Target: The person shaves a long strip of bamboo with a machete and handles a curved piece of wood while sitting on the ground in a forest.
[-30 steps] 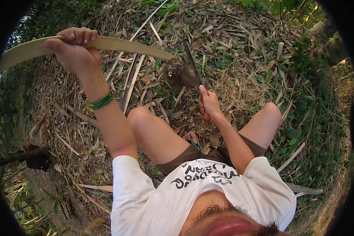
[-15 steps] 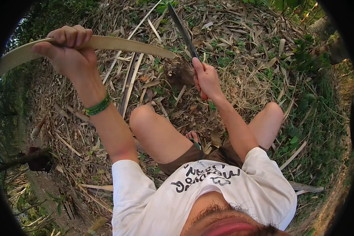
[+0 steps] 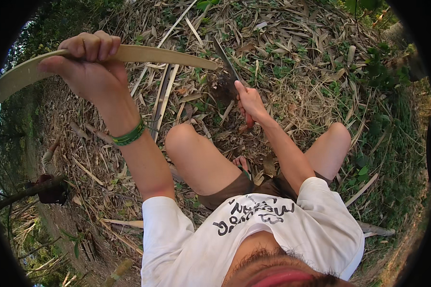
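My left hand is raised at the upper left, its fingers wrapped round a long, pale, curved strip of what looks like split bamboo. The strip runs out past the left rim of the view, and its other end reaches a dark wooden stump on the ground. My right hand grips a machete by its reddish handle. Its dark blade slants up and left beside the strip's end, over the stump. Whether blade and strip touch, I cannot tell.
Dry leaves and bamboo shavings cover the ground. Long split pieces lie beyond my left knee. A dark object sits by a branch at the left. Green plants grow at the right. My bent knees frame the work.
My right hand has brought the machete down, so its blade now lies lower, beside the strip's end. The left hand and strip have shifted slightly right.
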### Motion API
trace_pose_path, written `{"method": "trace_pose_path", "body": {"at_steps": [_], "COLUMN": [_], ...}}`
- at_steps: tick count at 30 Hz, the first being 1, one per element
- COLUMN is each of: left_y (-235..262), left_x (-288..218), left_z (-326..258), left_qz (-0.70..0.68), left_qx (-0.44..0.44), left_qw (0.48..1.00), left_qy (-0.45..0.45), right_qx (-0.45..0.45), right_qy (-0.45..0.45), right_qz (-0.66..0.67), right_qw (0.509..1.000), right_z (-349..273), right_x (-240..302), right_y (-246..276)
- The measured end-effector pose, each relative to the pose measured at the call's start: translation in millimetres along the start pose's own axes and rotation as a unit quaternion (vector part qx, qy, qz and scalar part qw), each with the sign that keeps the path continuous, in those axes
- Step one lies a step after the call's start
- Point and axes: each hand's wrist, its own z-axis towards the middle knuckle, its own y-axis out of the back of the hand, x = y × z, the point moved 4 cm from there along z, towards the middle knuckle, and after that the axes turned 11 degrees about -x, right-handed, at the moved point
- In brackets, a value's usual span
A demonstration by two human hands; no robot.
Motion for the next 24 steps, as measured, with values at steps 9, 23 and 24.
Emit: {"method": "trace_pose_path", "body": {"at_steps": [9, 23, 24], "left_y": [18, 0, -1], "left_x": [-5, -15, -13], "left_z": [9, 3, 5], "left_qz": [0.009, 0.018, 0.018], "left_qx": [-0.013, -0.041, -0.034], "left_qw": [1.000, 0.999, 0.999], "left_qy": [-0.021, -0.028, -0.032], "right_qx": [-0.062, 0.021, 0.018], "right_qy": [0.220, -0.021, -0.024], "right_qz": [0.113, 0.061, 0.063], "right_qw": [0.967, 0.998, 0.998], "right_z": [-34, -29, -30], "right_x": [88, 8, 10], "right_y": [-11, 3, 9]}}
